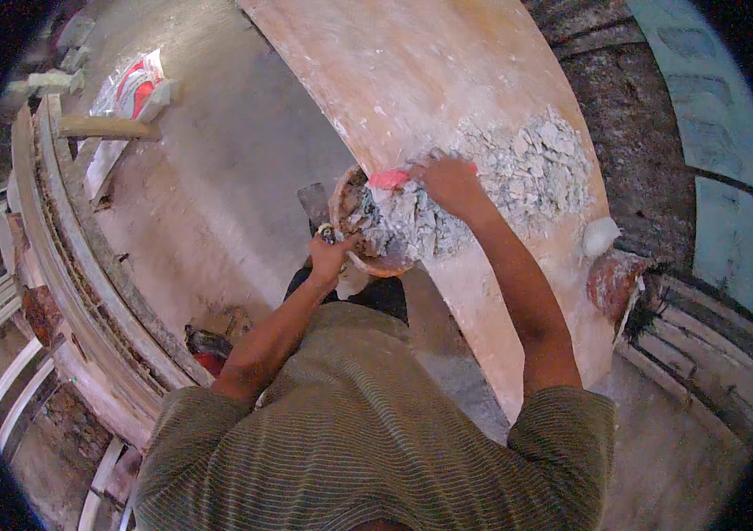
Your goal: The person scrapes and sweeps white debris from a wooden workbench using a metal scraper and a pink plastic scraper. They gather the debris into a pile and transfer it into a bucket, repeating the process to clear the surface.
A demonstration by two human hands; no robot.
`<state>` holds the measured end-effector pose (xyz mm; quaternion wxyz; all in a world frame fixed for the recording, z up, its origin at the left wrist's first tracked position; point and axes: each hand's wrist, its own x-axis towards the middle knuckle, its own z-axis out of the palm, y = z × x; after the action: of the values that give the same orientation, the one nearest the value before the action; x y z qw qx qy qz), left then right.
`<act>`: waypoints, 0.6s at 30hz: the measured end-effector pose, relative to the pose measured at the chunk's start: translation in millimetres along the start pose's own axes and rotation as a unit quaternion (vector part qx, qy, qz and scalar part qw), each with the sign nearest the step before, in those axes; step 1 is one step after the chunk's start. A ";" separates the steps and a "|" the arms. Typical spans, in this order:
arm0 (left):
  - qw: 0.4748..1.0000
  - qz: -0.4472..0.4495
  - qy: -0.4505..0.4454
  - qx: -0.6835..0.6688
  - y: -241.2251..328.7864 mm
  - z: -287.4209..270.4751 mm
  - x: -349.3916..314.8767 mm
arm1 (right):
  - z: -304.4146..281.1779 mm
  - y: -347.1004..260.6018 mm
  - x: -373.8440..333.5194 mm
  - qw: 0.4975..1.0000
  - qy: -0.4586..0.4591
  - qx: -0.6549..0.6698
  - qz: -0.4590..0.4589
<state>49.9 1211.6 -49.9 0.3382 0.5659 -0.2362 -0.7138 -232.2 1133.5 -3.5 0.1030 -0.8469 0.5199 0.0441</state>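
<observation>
A round, brownish-orange bowl (338, 211) sits against the left edge of a long, pale board (491, 341), part-filled with grey-white flakes. My left hand (332, 255) is closed at the bowl's near-left rim. It also grips a scraper (314, 203) whose flat, dark blade points away from me. Over the board, beside the bowl, my right hand (449, 184) is closed on a pinkish-red piece (388, 180), possibly a plastic scraper; its full shape is hidden under the fingers. Broken grey-white flakes (544, 164) are heaped on the board, running from the bowl to the far right.
A white rounded lump (600, 236) lies at the board's right edge, near a reddish block (613, 285) and a dark-bristled brush (646, 310). Long curved wooden pieces (84, 248) stand at left. A white-and-red sack (135, 88) rests on the floor behind them.
</observation>
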 end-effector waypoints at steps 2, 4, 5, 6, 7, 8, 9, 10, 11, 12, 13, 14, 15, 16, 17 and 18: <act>0.997 -0.025 0.011 0.075 0.1 -2.9 -1.7 | 1.5 -15.5 -8.5 1.000 0.015 -0.015 0.003; 0.995 -0.037 -0.003 0.089 -6.3 -4.9 0.2 | -3.3 -35.9 -17.3 1.000 0.004 -0.002 0.018; 0.997 -0.037 -0.022 0.065 -15.6 -8.4 4.3 | -5.7 -46.5 -22.9 0.999 -0.013 0.018 0.032; 0.998 -0.037 -0.039 0.041 -23.1 -11.6 6.3 | -11.7 -55.4 -29.3 0.998 -0.030 0.039 0.043; 0.997 -0.045 -0.038 0.046 -19.6 -12.5 4.6 | -16.9 -62.8 -37.4 0.997 -0.020 0.044 0.068; 0.997 -0.054 -0.036 0.051 -16.2 -13.4 2.8 | -23.0 -69.4 -46.4 0.994 -0.010 0.049 0.093; 0.996 -0.065 -0.035 0.057 -14.2 -15.7 -1.2 | -31.8 -78.1 -56.8 0.991 -0.002 0.055 0.119; 0.995 -0.077 -0.044 0.035 -20.7 -23.6 0.2 | -47.8 -83.2 -67.6 0.981 0.018 0.019 0.190; 0.995 -0.088 -0.050 0.012 -26.7 -31.5 3.8 | -59.4 -82.2 -82.4 0.965 0.038 -0.018 0.258; 0.994 -0.095 -0.062 -0.010 -30.2 -32.6 7.4 | -54.2 -67.8 -105.5 0.931 0.002 -0.016 0.365; 0.995 -0.075 -0.064 -0.019 -24.7 -26.9 1.7 | -40.4 -51.1 -136.0 0.882 -0.032 -0.012 0.469; 0.996 -0.052 -0.064 -0.027 -12.2 -18.5 -5.9 | -22.9 -40.2 -166.4 0.839 0.115 0.016 0.532; 0.997 -0.028 -0.063 -0.035 -4.2 -14.6 -11.6 | 0.4 -33.6 -194.8 0.773 0.258 0.045 0.578; 0.998 -0.031 -0.059 -0.001 -8.8 -18.6 -11.9 | 36.9 -30.1 -223.9 0.768 0.216 0.044 0.602; 0.997 -0.033 -0.059 0.034 -19.3 -24.2 -6.9 | 77.2 -26.3 -250.7 0.759 0.174 0.041 0.626; 0.996 -0.031 -0.051 0.066 -26.7 -26.8 -1.8 | 88.2 -25.2 -249.3 0.763 0.160 0.042 0.625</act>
<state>70.4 1231.7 -74.6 0.2656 0.5570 -0.2818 -0.7347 -320.4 1381.2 -40.9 0.0036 -0.3242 0.9441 -0.0592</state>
